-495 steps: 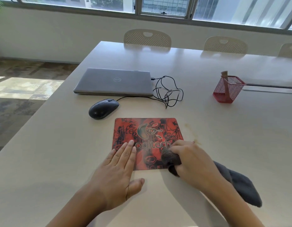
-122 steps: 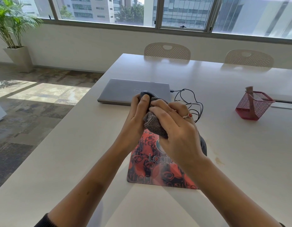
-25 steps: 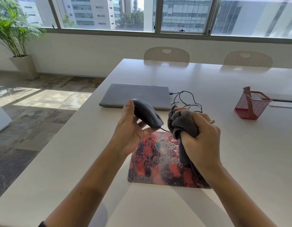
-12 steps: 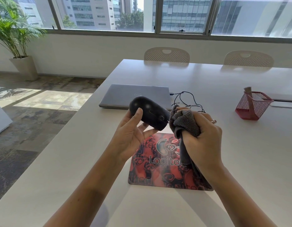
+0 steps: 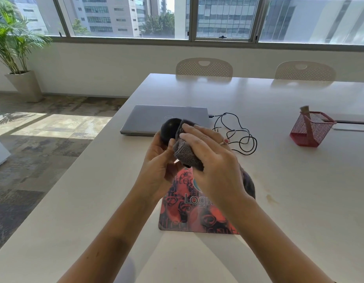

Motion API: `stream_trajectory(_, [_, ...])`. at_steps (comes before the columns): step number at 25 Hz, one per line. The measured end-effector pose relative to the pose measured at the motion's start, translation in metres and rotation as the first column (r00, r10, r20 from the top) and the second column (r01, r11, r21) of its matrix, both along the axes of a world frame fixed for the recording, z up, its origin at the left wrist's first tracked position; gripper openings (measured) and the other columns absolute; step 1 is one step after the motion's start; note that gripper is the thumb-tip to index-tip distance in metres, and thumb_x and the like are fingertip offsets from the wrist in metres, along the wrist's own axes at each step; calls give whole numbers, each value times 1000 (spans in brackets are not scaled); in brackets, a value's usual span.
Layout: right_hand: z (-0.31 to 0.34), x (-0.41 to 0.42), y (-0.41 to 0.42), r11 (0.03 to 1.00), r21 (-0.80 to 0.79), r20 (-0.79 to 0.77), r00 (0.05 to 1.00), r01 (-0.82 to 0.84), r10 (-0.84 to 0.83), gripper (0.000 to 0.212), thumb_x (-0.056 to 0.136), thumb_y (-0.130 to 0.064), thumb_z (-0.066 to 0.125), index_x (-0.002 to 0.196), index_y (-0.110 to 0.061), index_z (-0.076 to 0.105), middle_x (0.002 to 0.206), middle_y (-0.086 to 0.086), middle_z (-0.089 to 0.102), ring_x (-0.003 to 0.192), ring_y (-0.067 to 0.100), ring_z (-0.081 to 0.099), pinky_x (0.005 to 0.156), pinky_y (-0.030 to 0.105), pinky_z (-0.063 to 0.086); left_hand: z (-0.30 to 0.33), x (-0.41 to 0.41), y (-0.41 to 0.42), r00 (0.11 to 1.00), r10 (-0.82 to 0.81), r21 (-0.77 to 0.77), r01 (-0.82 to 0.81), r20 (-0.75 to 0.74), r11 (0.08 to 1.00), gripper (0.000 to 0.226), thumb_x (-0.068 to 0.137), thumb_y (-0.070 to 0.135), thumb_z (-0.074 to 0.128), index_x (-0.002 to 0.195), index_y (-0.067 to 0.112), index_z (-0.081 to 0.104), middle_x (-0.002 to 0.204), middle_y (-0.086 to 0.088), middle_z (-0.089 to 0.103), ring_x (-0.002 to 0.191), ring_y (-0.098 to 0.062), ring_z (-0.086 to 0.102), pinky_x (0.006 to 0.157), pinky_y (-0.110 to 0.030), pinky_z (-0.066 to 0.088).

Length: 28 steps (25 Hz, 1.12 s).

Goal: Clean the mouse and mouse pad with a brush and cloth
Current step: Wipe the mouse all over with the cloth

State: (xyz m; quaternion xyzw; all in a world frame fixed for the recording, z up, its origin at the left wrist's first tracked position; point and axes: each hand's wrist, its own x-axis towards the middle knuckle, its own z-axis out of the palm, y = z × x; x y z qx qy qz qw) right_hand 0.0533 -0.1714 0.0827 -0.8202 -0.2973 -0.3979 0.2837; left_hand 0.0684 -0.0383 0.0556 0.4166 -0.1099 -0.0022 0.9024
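My left hand [image 5: 158, 164] grips the black mouse [image 5: 169, 130] and holds it up above the table. My right hand [image 5: 211, 160] presses the grey cloth [image 5: 185, 152] against the mouse, and most of the mouse is hidden behind cloth and fingers. The cloth's loose end hangs down behind my right wrist. Below both hands the red and black mouse pad [image 5: 189, 215] lies flat on the white table [image 5: 299, 201]. A brush handle [image 5: 306, 117] sticks out of the red mesh cup [image 5: 311, 129] at the right.
A closed grey laptop [image 5: 166, 117] lies behind my hands, with the mouse's black cable [image 5: 238, 133] coiled to its right. Two pale chairs [image 5: 203, 68] stand at the table's far edge. The table's left edge drops to the floor, where a potted plant [image 5: 15, 58] stands.
My right hand has brought the cloth from beside the mouse onto it, now covering its right part. My left hand has kept the mouse raised and turned it slightly.
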Motion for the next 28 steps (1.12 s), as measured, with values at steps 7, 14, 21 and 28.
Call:
stream_trajectory(7, [-7, 2, -18, 984, 103, -59, 989, 144, -139, 45, 62, 9, 74, 106, -2, 70, 113, 7, 70, 104, 25, 64, 91, 24, 48, 8, -2, 7, 996, 73, 14, -74, 46, 997, 34, 88, 25, 49, 122, 23, 53, 112, -5, 69, 109, -28, 64, 75, -37, 57])
stream_trajectory(14, [7, 0, 0, 1000, 12, 54, 999, 6, -6, 34, 78, -10, 54, 108, -4, 69, 119, 6, 67, 115, 23, 59, 95, 42, 50, 7, -6, -2, 997, 59, -13, -58, 42, 998, 30, 95, 16, 47, 124, 20, 54, 110, -8, 69, 102, -23, 67, 70, -29, 57])
stream_trajectory(21, [-10, -3, -14, 976, 176, -77, 990, 130, -118, 43, 62, 6, 71, 104, -5, 71, 112, 5, 70, 105, 17, 62, 92, 22, 48, 8, -6, -1, 997, 52, -108, -57, -54, 993, 52, 89, 26, 50, 138, 10, 41, 123, -17, 62, 114, -35, 60, 83, -45, 56])
stream_trajectory(28, [-13, -8, -12, 977, 183, -77, 992, 113, -100, 41, 65, 3, 67, 105, -5, 70, 114, 4, 69, 110, 12, 55, 94, 29, 50, 8, -10, -7, 996, 61, -153, -69, -59, 986, 46, 90, 26, 49, 133, 11, 45, 120, -16, 63, 112, -32, 61, 77, -39, 57])
